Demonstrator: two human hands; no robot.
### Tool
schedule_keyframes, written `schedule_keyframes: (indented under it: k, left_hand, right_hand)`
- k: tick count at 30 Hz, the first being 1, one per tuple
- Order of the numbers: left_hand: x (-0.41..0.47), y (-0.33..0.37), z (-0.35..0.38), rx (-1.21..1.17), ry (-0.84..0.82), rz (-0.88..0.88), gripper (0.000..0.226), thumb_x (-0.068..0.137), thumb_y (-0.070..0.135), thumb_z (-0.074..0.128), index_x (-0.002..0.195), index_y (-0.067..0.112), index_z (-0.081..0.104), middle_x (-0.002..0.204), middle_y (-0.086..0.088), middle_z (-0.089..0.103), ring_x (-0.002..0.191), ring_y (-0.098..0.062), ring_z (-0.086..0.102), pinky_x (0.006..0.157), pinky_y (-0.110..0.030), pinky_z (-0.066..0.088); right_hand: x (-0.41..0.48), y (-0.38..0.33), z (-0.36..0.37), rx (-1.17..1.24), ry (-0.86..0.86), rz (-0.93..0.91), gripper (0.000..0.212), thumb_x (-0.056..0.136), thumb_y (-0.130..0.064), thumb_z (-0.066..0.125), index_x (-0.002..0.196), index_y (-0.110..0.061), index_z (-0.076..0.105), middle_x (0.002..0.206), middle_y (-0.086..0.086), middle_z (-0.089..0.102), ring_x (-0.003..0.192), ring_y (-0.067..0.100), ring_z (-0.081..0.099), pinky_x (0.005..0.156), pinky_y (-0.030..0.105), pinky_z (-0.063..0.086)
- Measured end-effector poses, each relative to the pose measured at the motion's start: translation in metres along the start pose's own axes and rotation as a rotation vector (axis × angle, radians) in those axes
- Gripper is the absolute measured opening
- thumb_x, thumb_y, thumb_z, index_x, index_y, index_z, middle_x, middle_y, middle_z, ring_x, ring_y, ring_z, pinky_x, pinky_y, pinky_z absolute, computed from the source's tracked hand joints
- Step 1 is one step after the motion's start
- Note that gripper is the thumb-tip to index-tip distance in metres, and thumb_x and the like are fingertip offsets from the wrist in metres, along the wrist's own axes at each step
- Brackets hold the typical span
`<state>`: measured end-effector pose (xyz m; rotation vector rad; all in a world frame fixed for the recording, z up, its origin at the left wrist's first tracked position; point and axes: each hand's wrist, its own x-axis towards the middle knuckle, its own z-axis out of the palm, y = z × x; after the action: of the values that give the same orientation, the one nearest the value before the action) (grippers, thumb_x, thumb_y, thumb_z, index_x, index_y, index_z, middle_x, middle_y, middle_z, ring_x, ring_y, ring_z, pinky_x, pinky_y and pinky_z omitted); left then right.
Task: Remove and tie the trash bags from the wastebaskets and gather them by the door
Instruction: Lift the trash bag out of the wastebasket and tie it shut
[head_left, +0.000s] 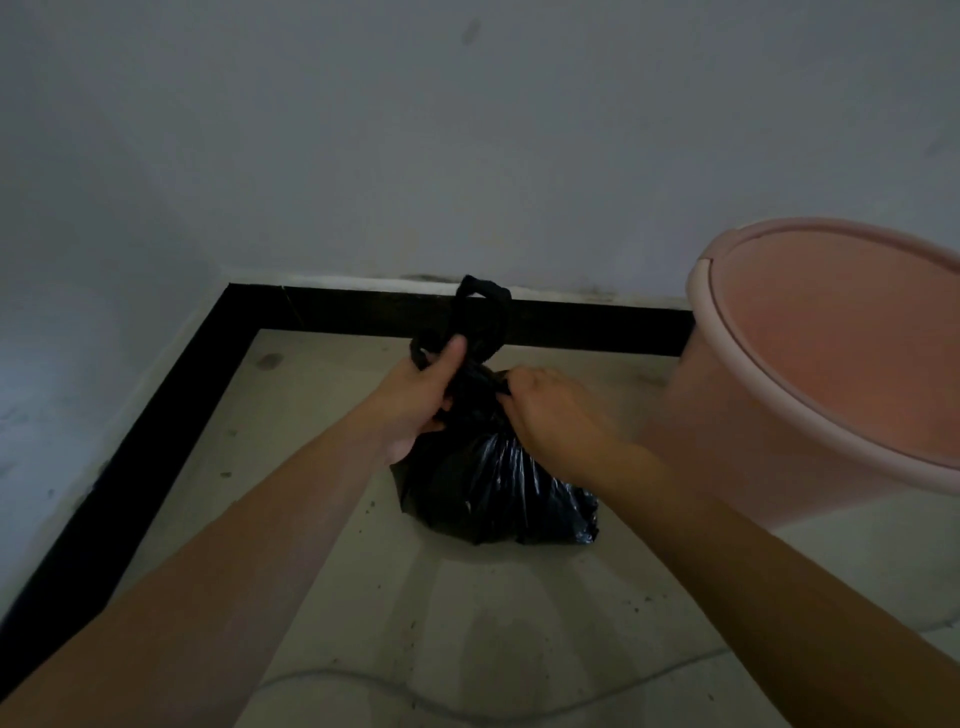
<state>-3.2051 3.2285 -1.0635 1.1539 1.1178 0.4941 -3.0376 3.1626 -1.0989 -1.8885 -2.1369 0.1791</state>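
Note:
A small black trash bag (493, 488) sits on the pale floor in a room corner, its body bulging and its neck gathered upward. My left hand (423, 397) grips the twisted neck from the left, thumb pointing up, with a loop of black plastic rising above it. From the right, my right hand (550, 410) pinches the neck, fingers closed on the plastic. A pink wastebasket (753, 415) stands just to the right of the bag, with no liner visible inside.
Grey walls meet in a corner with a black baseboard (156, 415) running along the left and back. A thin pale cord (363, 680) lies across the floor near me. The floor tiles are speckled with dirt.

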Motion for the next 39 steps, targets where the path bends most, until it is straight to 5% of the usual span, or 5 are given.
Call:
schedule_keyframes:
  k: [7, 22, 27, 31, 39]
  left_hand:
    - [0.004, -0.002, -0.006, -0.368, 0.066, -0.155, 0.044, 0.098, 0.055, 0.045, 0.084, 0.016, 0.058, 0.055, -0.001, 0.037, 0.047, -0.015, 0.042, 0.067, -0.034, 0.044]
    - [0.000, 0.004, -0.007, -0.491, -0.026, 0.032, 0.028, 0.105, 0.019, 0.042, 0.119, 0.004, 0.061, 0.070, -0.001, 0.057, 0.062, -0.013, 0.055, 0.069, -0.026, 0.052]
    - [-0.003, 0.005, -0.001, -0.221, -0.142, 0.029, 0.029, 0.096, -0.003, 0.047, 0.116, 0.009, 0.064, 0.064, -0.003, 0.038, 0.057, -0.012, 0.041, 0.066, -0.025, 0.039]
    - [-0.013, 0.007, -0.004, -0.137, -0.302, 0.046, 0.037, 0.090, -0.005, 0.060, 0.126, 0.001, 0.059, 0.110, -0.015, 0.070, 0.107, -0.025, 0.067, 0.096, -0.034, 0.052]
    - [-0.010, 0.011, 0.006, -0.224, -0.095, 0.029, 0.029, 0.103, 0.027, 0.047, 0.108, 0.004, 0.064, 0.051, 0.008, 0.057, 0.043, -0.005, 0.033, 0.063, -0.018, 0.042]
  right_hand:
    - [-0.013, 0.015, 0.002, 0.516, -0.009, 0.123, 0.031, 0.097, -0.035, 0.060, 0.124, -0.019, 0.063, 0.091, -0.011, 0.061, 0.076, 0.000, 0.056, 0.068, 0.022, 0.043]
    - [-0.019, 0.011, -0.001, 0.947, 0.302, 0.400, 0.022, 0.098, -0.037, 0.059, 0.094, -0.025, 0.077, 0.083, 0.003, 0.075, 0.083, 0.022, 0.072, 0.076, 0.046, 0.059]
    - [-0.019, 0.004, -0.002, 0.359, 0.483, 0.074, 0.021, 0.097, -0.025, 0.062, 0.084, -0.014, 0.072, 0.064, -0.006, 0.057, 0.061, 0.010, 0.051, 0.060, 0.020, 0.036]
    - [-0.011, 0.014, 0.000, 0.045, 0.479, -0.212, 0.030, 0.098, -0.023, 0.051, 0.089, -0.007, 0.074, 0.071, 0.006, 0.064, 0.065, 0.023, 0.056, 0.061, 0.033, 0.047]
    - [-0.003, 0.013, -0.010, 0.177, 0.295, -0.263, 0.022, 0.094, -0.024, 0.060, 0.101, -0.011, 0.077, 0.080, 0.001, 0.070, 0.071, 0.016, 0.062, 0.069, 0.028, 0.049]
